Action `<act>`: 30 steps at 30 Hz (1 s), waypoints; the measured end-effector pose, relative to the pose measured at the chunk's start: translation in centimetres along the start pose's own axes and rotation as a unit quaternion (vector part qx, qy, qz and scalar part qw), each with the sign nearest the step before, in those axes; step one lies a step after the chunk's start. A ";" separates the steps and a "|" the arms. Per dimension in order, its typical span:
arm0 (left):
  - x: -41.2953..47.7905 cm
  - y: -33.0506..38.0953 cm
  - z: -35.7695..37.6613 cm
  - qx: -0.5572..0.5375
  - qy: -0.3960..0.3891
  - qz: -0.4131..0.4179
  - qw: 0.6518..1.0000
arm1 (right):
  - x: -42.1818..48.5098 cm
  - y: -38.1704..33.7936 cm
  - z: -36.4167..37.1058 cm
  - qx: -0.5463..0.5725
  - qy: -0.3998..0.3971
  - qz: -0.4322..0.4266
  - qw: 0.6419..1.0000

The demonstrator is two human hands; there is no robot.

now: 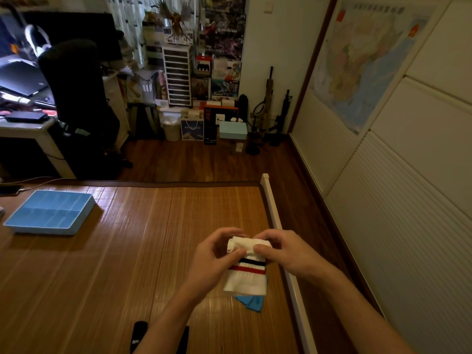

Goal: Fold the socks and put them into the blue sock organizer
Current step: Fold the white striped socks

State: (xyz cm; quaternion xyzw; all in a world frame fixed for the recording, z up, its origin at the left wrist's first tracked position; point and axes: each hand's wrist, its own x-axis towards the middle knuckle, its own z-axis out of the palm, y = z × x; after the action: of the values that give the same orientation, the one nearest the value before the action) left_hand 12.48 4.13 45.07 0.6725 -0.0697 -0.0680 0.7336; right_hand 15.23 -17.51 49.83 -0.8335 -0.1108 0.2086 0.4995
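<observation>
A white sock (246,278) with black and red stripes hangs over the bamboo mat near its right edge, its upper end folded or rolled. My left hand (213,256) grips the rolled end from the left. My right hand (283,254) pinches the same end from the right. Under the white sock a blue sock (251,302) lies flat on the mat, mostly covered. The blue sock organizer (76,221) sits far left on the mat, its compartments looking empty.
Black socks (139,335) lie at the near edge, partly behind my left forearm. A white bed rail (274,215) borders the mat on the right. Beyond are wooden floor, an office chair (79,98) and a desk.
</observation>
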 end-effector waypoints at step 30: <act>-0.5 0.6 1.0 -0.180 -0.004 -0.161 0.970 | -1.2 0.1 2.7 -0.196 0.182 -0.142 0.953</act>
State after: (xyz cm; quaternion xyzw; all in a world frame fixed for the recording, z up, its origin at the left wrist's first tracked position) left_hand 11.79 3.27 45.78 0.5316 0.0494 -0.1994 0.8217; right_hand 12.93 -15.89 48.94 -0.9142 -0.1743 -0.0455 0.3629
